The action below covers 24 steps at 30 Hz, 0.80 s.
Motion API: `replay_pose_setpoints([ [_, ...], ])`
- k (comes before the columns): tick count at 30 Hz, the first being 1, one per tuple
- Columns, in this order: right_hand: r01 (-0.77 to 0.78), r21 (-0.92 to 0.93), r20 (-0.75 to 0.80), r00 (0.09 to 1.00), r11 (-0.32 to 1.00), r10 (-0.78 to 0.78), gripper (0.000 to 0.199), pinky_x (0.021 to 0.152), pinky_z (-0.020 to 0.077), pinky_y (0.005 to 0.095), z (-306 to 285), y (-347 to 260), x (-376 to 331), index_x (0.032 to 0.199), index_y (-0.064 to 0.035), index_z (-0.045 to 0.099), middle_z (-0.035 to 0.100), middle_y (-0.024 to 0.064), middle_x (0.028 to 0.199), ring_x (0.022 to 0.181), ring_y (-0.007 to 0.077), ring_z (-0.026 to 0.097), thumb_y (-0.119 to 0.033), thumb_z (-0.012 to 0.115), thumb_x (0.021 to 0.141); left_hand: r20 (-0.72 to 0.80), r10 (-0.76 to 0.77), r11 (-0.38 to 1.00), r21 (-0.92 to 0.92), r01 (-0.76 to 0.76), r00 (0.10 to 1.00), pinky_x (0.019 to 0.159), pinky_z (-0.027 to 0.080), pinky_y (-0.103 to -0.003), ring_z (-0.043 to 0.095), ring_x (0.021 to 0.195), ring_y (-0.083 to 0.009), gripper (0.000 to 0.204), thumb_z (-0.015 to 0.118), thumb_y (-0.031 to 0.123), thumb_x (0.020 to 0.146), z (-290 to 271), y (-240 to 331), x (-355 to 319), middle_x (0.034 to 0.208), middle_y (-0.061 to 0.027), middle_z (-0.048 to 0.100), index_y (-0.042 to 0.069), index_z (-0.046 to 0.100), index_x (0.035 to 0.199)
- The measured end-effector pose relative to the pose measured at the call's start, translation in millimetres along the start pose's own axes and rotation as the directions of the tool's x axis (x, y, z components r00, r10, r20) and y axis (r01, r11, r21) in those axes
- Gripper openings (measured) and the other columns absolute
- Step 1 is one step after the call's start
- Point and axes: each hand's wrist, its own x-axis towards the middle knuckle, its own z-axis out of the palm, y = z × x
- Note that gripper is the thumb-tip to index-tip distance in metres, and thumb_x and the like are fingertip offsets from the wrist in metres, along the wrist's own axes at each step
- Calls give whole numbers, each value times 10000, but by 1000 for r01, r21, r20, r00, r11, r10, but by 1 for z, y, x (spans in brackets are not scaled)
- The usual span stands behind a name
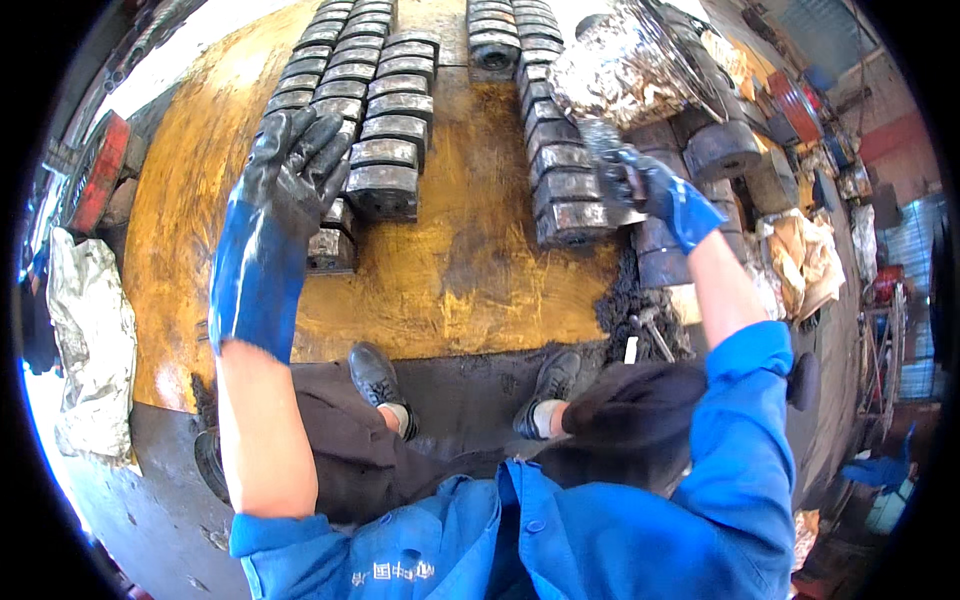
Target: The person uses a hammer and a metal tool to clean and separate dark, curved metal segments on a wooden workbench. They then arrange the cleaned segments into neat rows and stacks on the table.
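Both of my hands wear long blue gloves with blackened palms and fingers. My left hand [292,165] is raised over the left-hand rows of dark, curved metal blocks [385,180]. Its fingers are stretched and slightly apart, with nothing in them. My right hand [645,180] is closed beside the right-hand rows of similar blocks [572,222]. A dark, rough grey thing [600,137] extends upward from its fingers; blur hides what kind it is. Just beyond it lies a crumpled, silvery, dirt-streaked bundle [625,75].
Stained yellow sheeting [470,300] lies under the blocks. On the right are dark round blocks [722,150], black grime [640,310], a hammer-like tool [655,330] and crumpled tan wrapping [803,262]. At left are a white sack [92,345] and a red-rimmed object [100,170].
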Motion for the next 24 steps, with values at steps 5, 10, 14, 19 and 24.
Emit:
replay_pose_setpoints([
  [5, -51, 77, -58, 997, 996, 55, 334, 616, 496, 258, -120, 45, -135, 1095, -36, 642, 674, 35, 905, 703, 142, 600, -332, 507, 1018, -20, -23, 999, 44, 24, 1000, 1107, 399, -469, 501, 1308, -334, 626, 624, 364, 884, -36, -11, 1, 1454, -177, 487, 91, 468, 1426],
  [10, 2, 94, -384, 923, 996, 34, 375, 579, 457, 257, -224, 175, -282, 973, -62, 686, 654, 48, 807, 680, 148, 585, -398, 523, 999, -42, -78, 993, 81, 81, 996, 1096, 412, -472, 517, 1298, -323, 571, 605, 355, 910, -71, -28, 20, 1447, -168, 504, 99, 494, 1408],
  [14, -191, -17, -680, 722, 981, 129, 326, 510, 422, 286, -217, 227, -396, 1015, -123, 709, 682, 18, 797, 607, 132, 564, -408, 554, 987, -86, -75, 981, 170, 89, 993, 1087, 422, -475, 530, 1290, -315, 528, 590, 348, 932, -86, -15, 20, 1441, -160, 517, 105, 515, 1395],
  [19, -16, 382, -662, 693, 924, 285, 226, 505, 443, 280, -288, 300, -487, 1021, -162, 688, 707, -10, 826, 583, 118, 576, -351, 570, 986, -108, -112, 959, 248, 136, 988, 1074, 433, -471, 530, 1296, -296, 495, 571, 360, 957, -70, -28, 49, 1444, -136, 524, 118, 531, 1387],
  [24, -266, -8, -859, 495, 964, 129, 307, 489, 380, 288, -239, 259, -517, 878, -188, 693, 678, -44, 761, 569, 99, 560, -423, 527, 986, -312, -147, 932, 276, 237, 939, 1064, 433, -441, 476, 1355, -250, 544, 566, 448, 967, -49, -5, 42, 1479, -67, 501, 146, 506, 1415],
])
